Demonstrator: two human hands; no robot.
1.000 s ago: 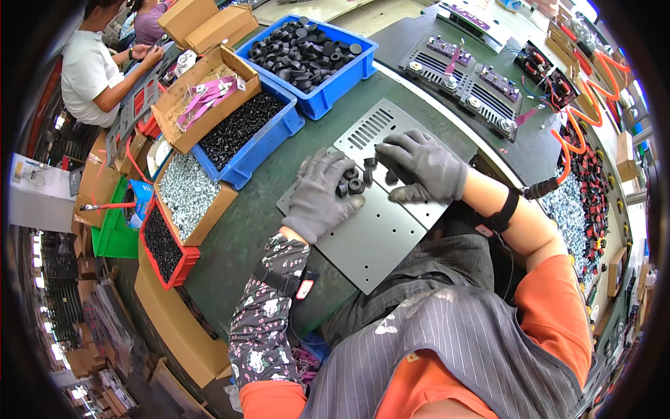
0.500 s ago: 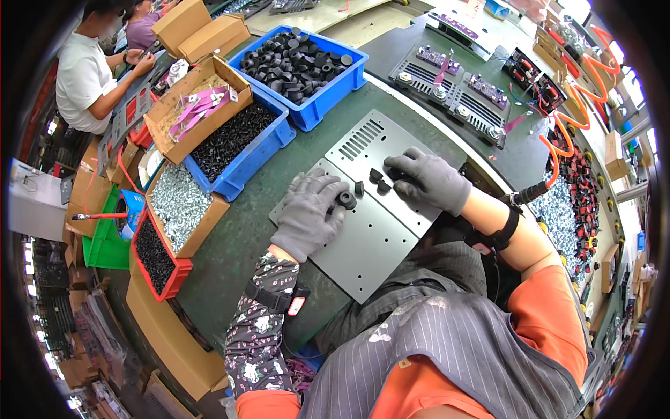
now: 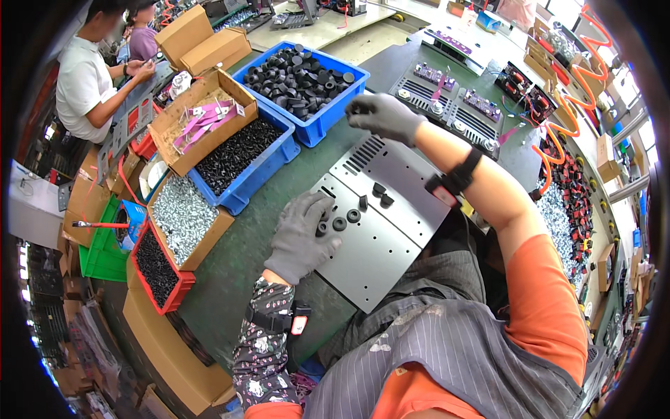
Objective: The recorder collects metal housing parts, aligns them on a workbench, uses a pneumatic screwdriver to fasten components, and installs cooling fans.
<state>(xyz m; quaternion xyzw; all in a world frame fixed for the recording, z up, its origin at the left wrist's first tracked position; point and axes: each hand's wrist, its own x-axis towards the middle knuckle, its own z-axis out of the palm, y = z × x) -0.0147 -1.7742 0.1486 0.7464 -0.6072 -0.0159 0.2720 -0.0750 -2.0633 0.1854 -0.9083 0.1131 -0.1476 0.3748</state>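
A grey metal plate (image 3: 391,244) with vent slots lies on the green bench in front of me. Several black rubber feet (image 3: 347,218) sit loose on it. My left hand (image 3: 301,236), in a grey glove, rests on the plate's left edge, its fingertips pinching one foot (image 3: 322,227). My right hand (image 3: 385,116), also gloved, is stretched out beyond the plate's far end, beside the blue bin of black rubber feet (image 3: 301,78). Its fingers are pinched on a small dark piece.
To the left stand a second blue bin of small black parts (image 3: 237,150), a cardboard box of screws (image 3: 178,216), a red tray (image 3: 157,269) and a box of pink tags (image 3: 202,119). Heat-sink boards (image 3: 453,105) lie beyond the plate. Two people work at far left (image 3: 87,84).
My right hand has lifted off the plate and reached forward to the blue bin. The left hand has stayed on the plate's left edge, among the rubber feet.
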